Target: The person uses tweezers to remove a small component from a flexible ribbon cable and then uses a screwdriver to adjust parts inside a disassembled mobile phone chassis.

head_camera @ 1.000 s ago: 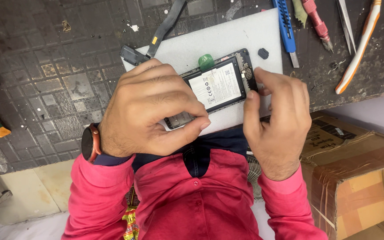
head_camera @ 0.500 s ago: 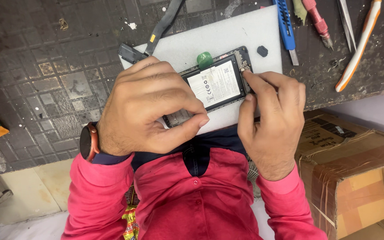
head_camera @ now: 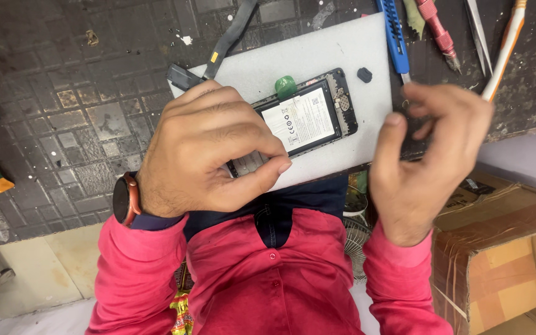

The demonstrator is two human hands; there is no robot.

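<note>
A dark bench (head_camera: 94, 118) fills the upper view, its surface covered by a worn rubber mat moulded in a grid of small squares, scuffed and speckled with pale marks. On it lies a smooth, pale grey rectangular pad (head_camera: 336, 56) with rounded corners. At the lower right stands a brown cardboard box (head_camera: 504, 248), its edges bound with glossy tape. The person wears a bright pink buttoned shirt (head_camera: 268, 279) over a dark collar.

The opened phone (head_camera: 317, 115) lies tilted on the grey pad, back cover off, showing a black frame and a flat white-labelled battery (head_camera: 305, 121). The left hand (head_camera: 209, 152) curls over the phone's lower end, fingers bent and thumb pressed against the pad's near edge, clamping the phone in place; a dark round watch with a reddish rim (head_camera: 125, 198) sits on that wrist. The right hand (head_camera: 432, 149) hovers off the pad's right edge, clear of the phone, fingertips pinched narrowly together; I cannot tell whether anything lies between them.

A blue-handled utility knife (head_camera: 395, 37) lies along the pad's right side, with a red-handled tool (head_camera: 438, 31) and an orange-and-white tool (head_camera: 504, 46) beyond it. A green plastic pick (head_camera: 285, 85) is wedged at the phone's top edge, and a small black rubbery piece (head_camera: 364, 74) rests just beside the phone.
</note>
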